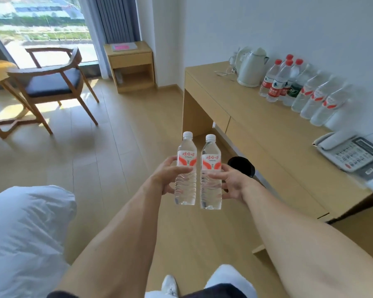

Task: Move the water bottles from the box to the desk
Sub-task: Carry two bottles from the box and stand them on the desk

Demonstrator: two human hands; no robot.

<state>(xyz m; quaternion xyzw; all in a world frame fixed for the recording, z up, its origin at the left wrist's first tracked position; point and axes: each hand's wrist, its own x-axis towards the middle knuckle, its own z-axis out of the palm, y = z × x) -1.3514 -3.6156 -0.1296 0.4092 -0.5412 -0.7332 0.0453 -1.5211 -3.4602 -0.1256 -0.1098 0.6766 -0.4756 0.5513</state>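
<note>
The left hand (167,176) has its grip wrapped around a clear plastic water bottle with a white cap and red-and-white label (186,168), and the right hand (229,183) holds a second, matching clear water bottle (211,172) the same way. Both bottles are upright, just beside each other, carried in the air above the pale wooden floor (121,136). They are well apart from the light wooden desk (256,117) on the right. The box is not in view.

On that surface a row of clear bottles, some with red caps (293,87), already stands along the white wall, beside a cream electric kettle (252,67). A grey desk telephone (349,151) sits nearer.

The likely trouble is at the set-down. The standing row is closely packed, so a bottle brought in carelessly could knock one over and topple its neighbours. Each grip sits around the middle of a thin, ribbed bottle, so a squeeze could make it flex and slip. A round black object (241,166) sits low beside the desk, near the right hand, and could be bumped on the way.
</note>
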